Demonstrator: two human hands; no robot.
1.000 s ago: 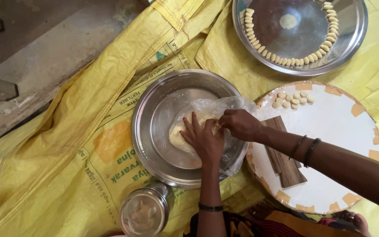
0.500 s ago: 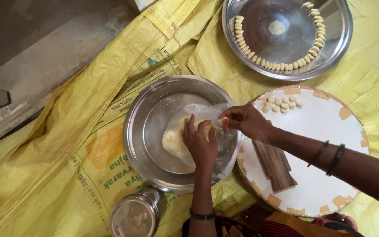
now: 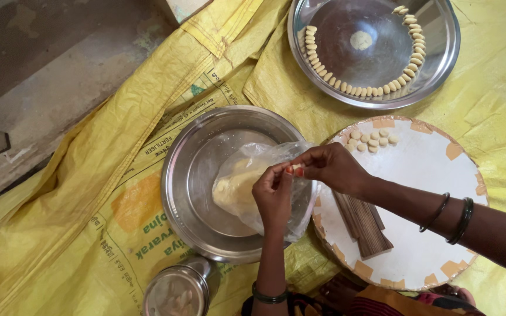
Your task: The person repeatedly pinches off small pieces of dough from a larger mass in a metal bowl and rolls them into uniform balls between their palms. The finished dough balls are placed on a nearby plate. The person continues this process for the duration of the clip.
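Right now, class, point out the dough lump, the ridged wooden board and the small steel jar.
dough lump [image 3: 232,190], head view, its bag-covered middle
ridged wooden board [image 3: 364,225], head view, grooved face
small steel jar [image 3: 178,292], head view, lid

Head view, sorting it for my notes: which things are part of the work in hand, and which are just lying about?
In use:
left hand
right hand
dough piece pinched between both
dough lump in plastic bag
steel bowl

Lying about:
round white board
wooden block
steel tray
small lidded tin
yellow sack
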